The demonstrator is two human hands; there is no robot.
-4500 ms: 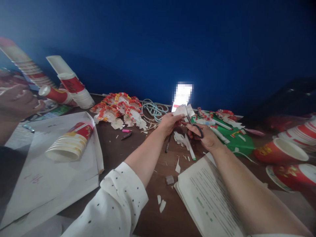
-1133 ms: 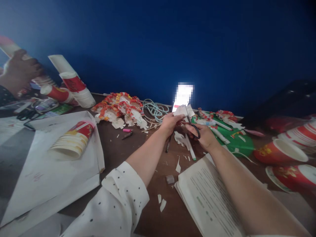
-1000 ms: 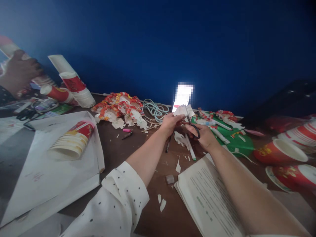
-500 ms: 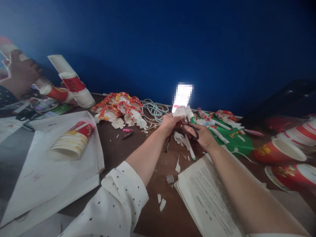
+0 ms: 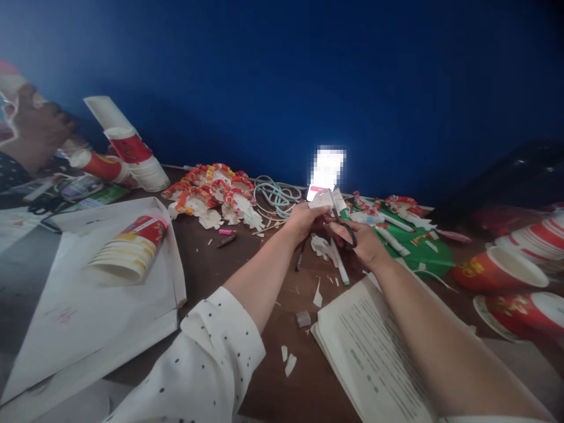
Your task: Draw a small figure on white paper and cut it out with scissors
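My left hand (image 5: 303, 221) is closed on a piece of white paper (image 5: 321, 201), thumb on top. Dark-handled scissors (image 5: 351, 234) sit in my right hand (image 5: 362, 241), with their blades against the paper's right side. Below my hands lie a white paper cutout (image 5: 323, 247), a white marker with a green end (image 5: 339, 262) and a dark pen (image 5: 300, 257). Just behind the paper a bright phone-like screen (image 5: 326, 167) leans at the wall. Small paper scraps (image 5: 290, 365) are strewn on the brown table (image 5: 264, 329).
Red-and-white paper crafts (image 5: 215, 191) are heaped by a coiled cord (image 5: 277, 197). Paper cups (image 5: 127, 249) lie on a white box lid (image 5: 57, 352) at left; more cups (image 5: 500, 273) stand right. A printed booklet (image 5: 370, 346) is under my right forearm. Another person's hand (image 5: 39, 126) works far left.
The scissors and my right hand have shifted slightly to the right, and the paper's right edge has moved a little. My left hand stays nearly still.
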